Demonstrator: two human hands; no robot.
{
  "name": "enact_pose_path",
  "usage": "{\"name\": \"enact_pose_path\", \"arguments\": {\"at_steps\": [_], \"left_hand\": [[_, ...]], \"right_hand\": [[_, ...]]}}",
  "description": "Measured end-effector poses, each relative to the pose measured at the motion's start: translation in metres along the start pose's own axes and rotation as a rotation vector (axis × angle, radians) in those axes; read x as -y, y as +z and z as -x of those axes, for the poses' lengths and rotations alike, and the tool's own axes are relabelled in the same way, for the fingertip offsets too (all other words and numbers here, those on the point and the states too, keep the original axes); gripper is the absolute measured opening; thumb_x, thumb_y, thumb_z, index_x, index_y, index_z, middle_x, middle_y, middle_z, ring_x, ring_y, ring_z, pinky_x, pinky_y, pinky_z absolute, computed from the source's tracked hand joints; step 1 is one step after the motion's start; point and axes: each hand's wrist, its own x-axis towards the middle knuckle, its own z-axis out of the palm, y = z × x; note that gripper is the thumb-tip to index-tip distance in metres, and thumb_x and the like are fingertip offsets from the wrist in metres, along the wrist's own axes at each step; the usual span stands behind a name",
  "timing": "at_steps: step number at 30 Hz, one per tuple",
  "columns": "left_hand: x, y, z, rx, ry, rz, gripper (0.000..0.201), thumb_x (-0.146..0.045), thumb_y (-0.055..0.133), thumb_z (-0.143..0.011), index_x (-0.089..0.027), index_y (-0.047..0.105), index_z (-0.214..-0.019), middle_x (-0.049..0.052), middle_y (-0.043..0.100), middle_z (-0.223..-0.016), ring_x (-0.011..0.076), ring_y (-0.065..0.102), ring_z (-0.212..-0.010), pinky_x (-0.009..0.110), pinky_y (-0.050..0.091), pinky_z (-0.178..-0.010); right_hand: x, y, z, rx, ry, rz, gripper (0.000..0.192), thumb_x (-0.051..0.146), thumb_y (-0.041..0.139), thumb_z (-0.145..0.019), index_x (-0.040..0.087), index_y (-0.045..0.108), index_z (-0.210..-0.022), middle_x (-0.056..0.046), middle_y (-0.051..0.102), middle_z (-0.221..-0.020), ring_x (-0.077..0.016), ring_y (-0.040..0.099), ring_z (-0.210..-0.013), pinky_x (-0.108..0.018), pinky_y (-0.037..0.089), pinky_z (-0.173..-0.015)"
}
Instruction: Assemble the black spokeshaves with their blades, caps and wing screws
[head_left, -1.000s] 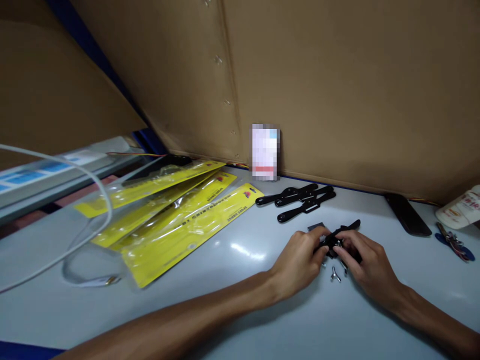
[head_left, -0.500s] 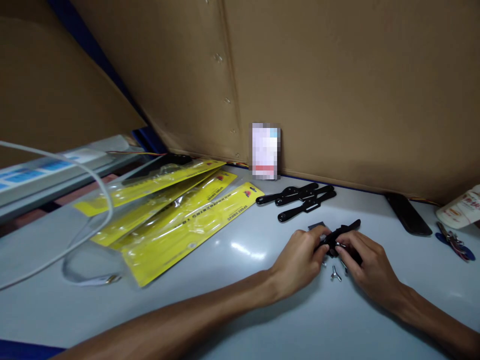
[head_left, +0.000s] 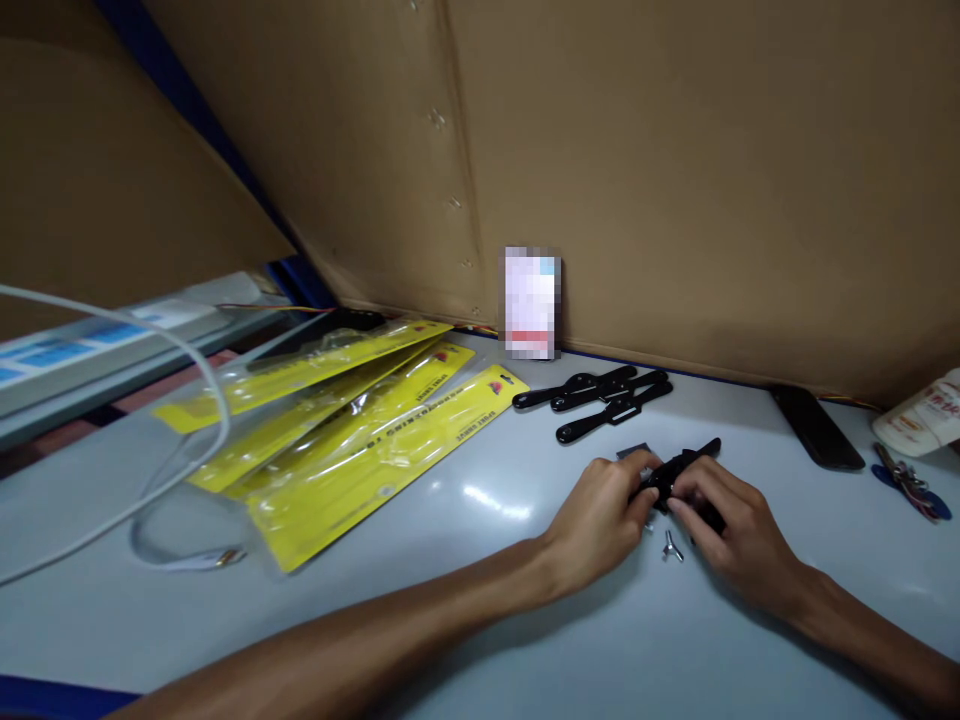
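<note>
My left hand (head_left: 609, 515) is closed on a black flat-handled tool (head_left: 709, 449), gripping its near part between thumb and fingers. Against the same tool, my right hand (head_left: 739, 518) pinches with thumb and forefinger; a small silver metal piece glinted there earlier, but the fingertips hide it now. A silver wing screw (head_left: 673, 546) lies on the table just below the hands, and another bit of metal shows by my left fingertips. Beyond the hands lie several similar black tools (head_left: 600, 418), overlapping. A small dark flat piece (head_left: 634, 452) is partly hidden behind my left hand.
Yellow blister packs (head_left: 375, 470) fan out at left, beside a white cable (head_left: 202, 360) and a power strip (head_left: 90, 345). A blurred phone (head_left: 531, 303) leans on the cardboard wall (head_left: 675, 200). At right are a black flat object (head_left: 817, 428), a white bottle (head_left: 922, 415) and keys (head_left: 909, 480).
My right thumb and forefinger have shifted slightly left and turned, covering the silver glint that showed between them. My left hand keeps its grip on the black tool.
</note>
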Motion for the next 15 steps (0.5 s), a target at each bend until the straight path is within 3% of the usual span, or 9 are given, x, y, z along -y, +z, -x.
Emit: {"name": "enact_pose_path", "arguments": {"at_steps": [3,6,11,15], "left_hand": [[-0.0005,0.0001,-0.0004,-0.004,-0.009,0.002,0.028,-0.014,0.051,-0.086,-0.014,0.068,-0.108,-0.005,0.050,-0.052,0.0119,0.044,-0.049,0.028,0.039,-0.057],[-0.0006,-0.0001,-0.0006,0.001,-0.009,0.014,0.028,-0.014,0.051,-0.086,-0.014,0.068,-0.108,-0.005,0.050,-0.052,0.0120,0.044,-0.049,0.028,0.040,-0.056],[0.0000,-0.0001,-0.0004,-0.006,0.008,0.004,0.027,-0.014,0.052,-0.086,-0.014,0.068,-0.108,-0.006,0.050,-0.051,0.0112,0.043,-0.048,0.027,0.039,-0.055],[-0.0005,0.0002,0.0000,-0.001,0.008,-0.018,0.028,-0.013,0.052,-0.087,-0.015,0.068,-0.110,-0.006,0.051,-0.051,0.0119,0.046,-0.049,0.027,0.041,-0.057]], "right_hand": [[-0.0013,0.0007,-0.0011,-0.035,0.052,-0.015,0.009,0.017,0.050,-0.094,0.020,0.054,-0.086,0.000,0.057,-0.075,-0.0142,0.053,-0.065,-0.028,0.044,-0.061],[-0.0023,-0.0006,-0.0017,-0.040,0.028,-0.037,0.012,0.014,0.048,-0.094,0.020,0.057,-0.091,-0.003,0.061,-0.083,-0.0159,0.057,-0.072,-0.029,0.047,-0.066],[-0.0021,-0.0018,-0.0003,0.025,-0.026,0.005,0.013,0.017,0.051,-0.094,0.021,0.063,-0.099,-0.003,0.060,-0.080,-0.0170,0.057,-0.071,-0.031,0.047,-0.065],[-0.0018,-0.0008,0.0003,0.028,-0.050,-0.034,0.011,0.024,0.056,-0.095,0.020,0.065,-0.089,-0.004,0.060,-0.081,-0.0169,0.058,-0.072,-0.031,0.048,-0.064]]}}
